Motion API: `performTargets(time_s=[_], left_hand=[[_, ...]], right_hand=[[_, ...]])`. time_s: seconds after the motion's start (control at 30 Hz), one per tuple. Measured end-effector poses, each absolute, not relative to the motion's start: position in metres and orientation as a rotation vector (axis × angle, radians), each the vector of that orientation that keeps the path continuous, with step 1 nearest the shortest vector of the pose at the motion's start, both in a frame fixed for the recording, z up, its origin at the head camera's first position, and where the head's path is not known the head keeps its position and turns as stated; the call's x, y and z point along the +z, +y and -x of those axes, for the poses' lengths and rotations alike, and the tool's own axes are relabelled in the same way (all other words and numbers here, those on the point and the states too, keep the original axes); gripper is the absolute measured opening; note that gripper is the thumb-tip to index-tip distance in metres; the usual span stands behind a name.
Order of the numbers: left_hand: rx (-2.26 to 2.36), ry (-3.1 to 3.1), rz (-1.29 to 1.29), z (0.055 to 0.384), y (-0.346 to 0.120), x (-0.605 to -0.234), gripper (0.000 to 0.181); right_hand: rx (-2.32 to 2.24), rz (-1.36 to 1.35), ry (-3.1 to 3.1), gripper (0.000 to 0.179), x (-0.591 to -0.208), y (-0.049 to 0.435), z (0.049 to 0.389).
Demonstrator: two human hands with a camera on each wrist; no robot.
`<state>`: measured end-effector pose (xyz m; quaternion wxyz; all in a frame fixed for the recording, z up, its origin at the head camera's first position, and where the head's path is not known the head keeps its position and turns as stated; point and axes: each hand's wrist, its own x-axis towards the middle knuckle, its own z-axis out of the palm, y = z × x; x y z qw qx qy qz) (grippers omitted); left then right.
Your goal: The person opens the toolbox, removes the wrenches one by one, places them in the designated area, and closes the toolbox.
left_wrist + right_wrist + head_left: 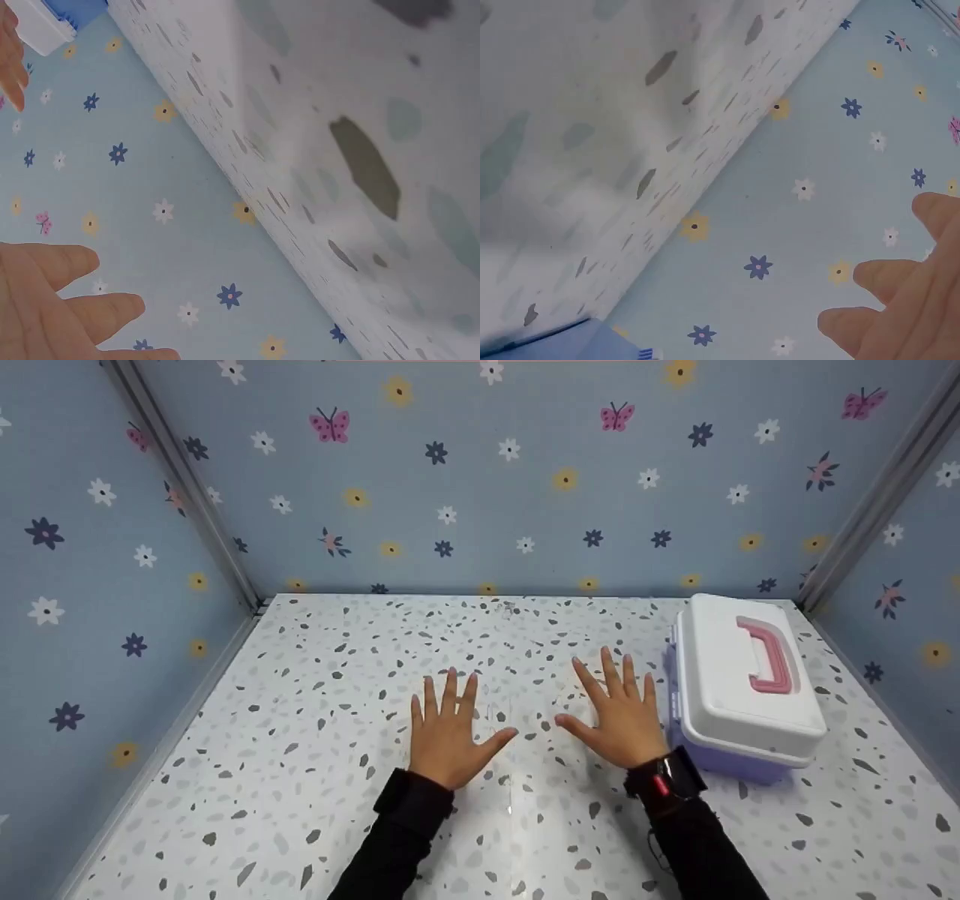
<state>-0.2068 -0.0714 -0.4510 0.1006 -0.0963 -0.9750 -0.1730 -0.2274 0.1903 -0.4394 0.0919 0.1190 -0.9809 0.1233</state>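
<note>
Both hands hover over a speckled white table point(322, 780), palms down with fingers spread. The left hand point(446, 739) is left of the middle, its thumb pointing toward the other hand, and holds nothing. To the right, the right hand point(619, 720) is likewise bare, close to the left side of a storage box point(750, 682) but apart from it. The box has a white lid, a purple base and a pink handle point(772, 660) folded flat on top. Its lid is down, so the inside is hidden. Fingers of the left hand point(45, 315) and right hand point(907, 300) appear in the wrist views.
Blue panels with flowers and butterflies point(465, 480) stand behind the table and on both sides. Grey metal posts point(187, 484) mark the corners. The box occupies the table's right side near the right panel. A dark watch point(675, 776) sits on the right wrist.
</note>
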Motion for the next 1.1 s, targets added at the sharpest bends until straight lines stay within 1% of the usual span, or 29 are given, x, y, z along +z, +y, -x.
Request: performTargets(time_s=[0.3,0.57,0.77,0.93,1.1], left_hand=[[-0.649,-2.848,0.434,0.217,-0.04,-0.434,0.099],[-1.13,-2.816,0.631,0.216,0.005,-0.432,0.097],[-1.379,-2.812,0.772,0.213,0.036,-0.439,0.094],[-1.547,-2.855,0.858,0.213,0.065,-0.44,0.094],[-1.673,-2.893,0.861,0.217,0.096,-0.436,0.093]], right_hand=[[0.391,-0.339,-2.877,0.085,-0.407,0.23,0.213],[0.426,-0.251,-2.785,0.083,-0.391,0.283,0.195],[0.429,-0.173,-2.782,0.083,-0.388,0.323,0.185],[0.485,-0.037,-2.782,0.083,-0.391,0.352,0.179],[0.605,0.095,-2.742,0.082,-0.394,0.374,0.177]])
